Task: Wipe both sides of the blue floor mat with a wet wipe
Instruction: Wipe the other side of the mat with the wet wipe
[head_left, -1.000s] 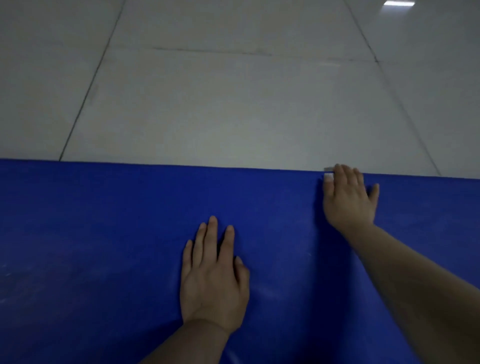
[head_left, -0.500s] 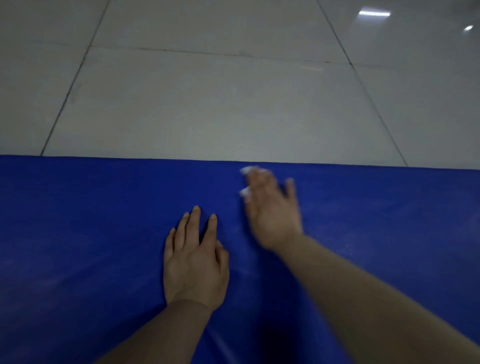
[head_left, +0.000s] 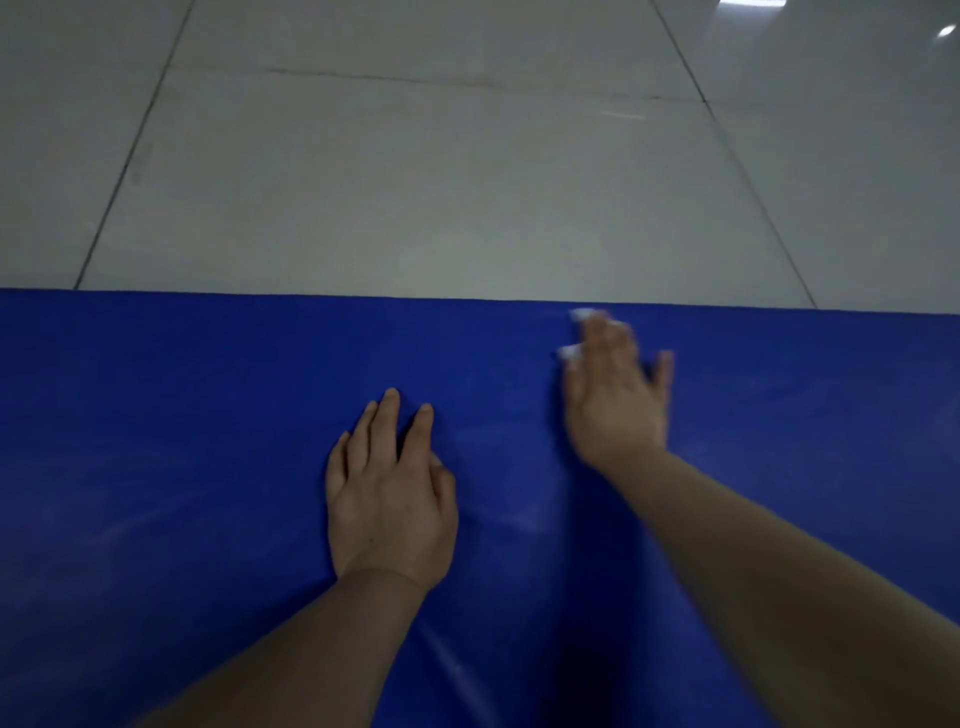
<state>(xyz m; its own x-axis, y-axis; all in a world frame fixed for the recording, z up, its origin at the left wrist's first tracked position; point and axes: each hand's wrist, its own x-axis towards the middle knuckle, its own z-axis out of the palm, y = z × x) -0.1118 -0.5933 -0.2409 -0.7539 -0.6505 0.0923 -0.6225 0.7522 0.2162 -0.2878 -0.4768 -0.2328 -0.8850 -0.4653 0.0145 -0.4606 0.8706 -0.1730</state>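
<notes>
While the blue floor mat (head_left: 156, 467) lies flat across the tiled floor (head_left: 441, 182), I see, head view | left hand (head_left: 389, 499) pressed flat mid-mat, fingers straight | right hand (head_left: 615, 400), blurred, flat near the far edge, pressing wet wipe (head_left: 582, 316) beneath its fingers.

The blue mat (head_left: 208, 467) looks like smooth vinyl or plastic with a soft sheen, faintly streaked. Beyond the mat's far edge, the floor (head_left: 441, 197) is pale glossy tile, reflecting ceiling lights, with thin dark grout lines between tiles.
</notes>
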